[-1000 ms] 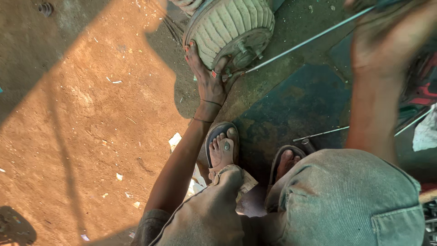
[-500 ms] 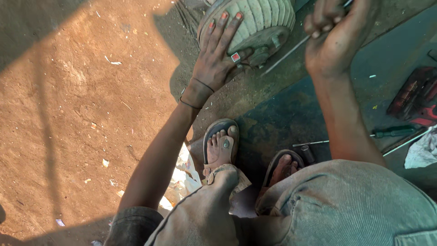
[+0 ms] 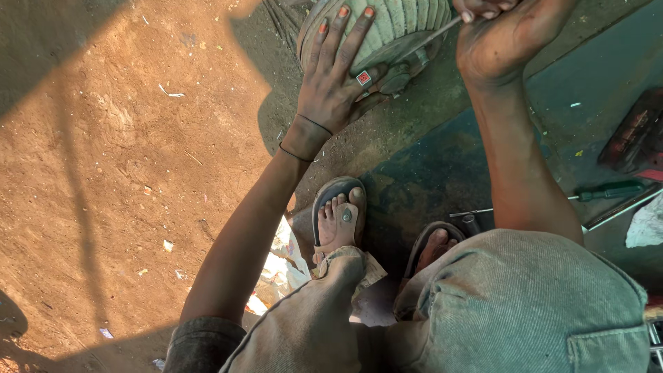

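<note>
A dusty ribbed tyre (image 3: 400, 24) on a small wheel lies on the ground at the top of the head view. My left hand (image 3: 338, 83) rests flat on it, fingers spread, painted nails and a ring with a red stone showing. My right hand (image 3: 504, 38) is closed around a thin metal rod (image 3: 431, 38) whose tip points at the wheel's hub (image 3: 400, 72). My feet in sandals (image 3: 338, 214) stand below, and my knees in grey trousers fill the bottom.
Bare brown dirt (image 3: 124, 173) covers the left. A dark green mat (image 3: 442, 173) lies under my feet. A green-handled screwdriver (image 3: 608, 192) and a red object (image 3: 635, 138) lie at right, a white cloth (image 3: 646, 224) at the right edge. Paper scraps (image 3: 276, 269) lie by my left leg.
My view has shifted so the wheel sits closer to the top. My left hand spread flatter over the tyre. My right hand with the rod came in nearer the hub.
</note>
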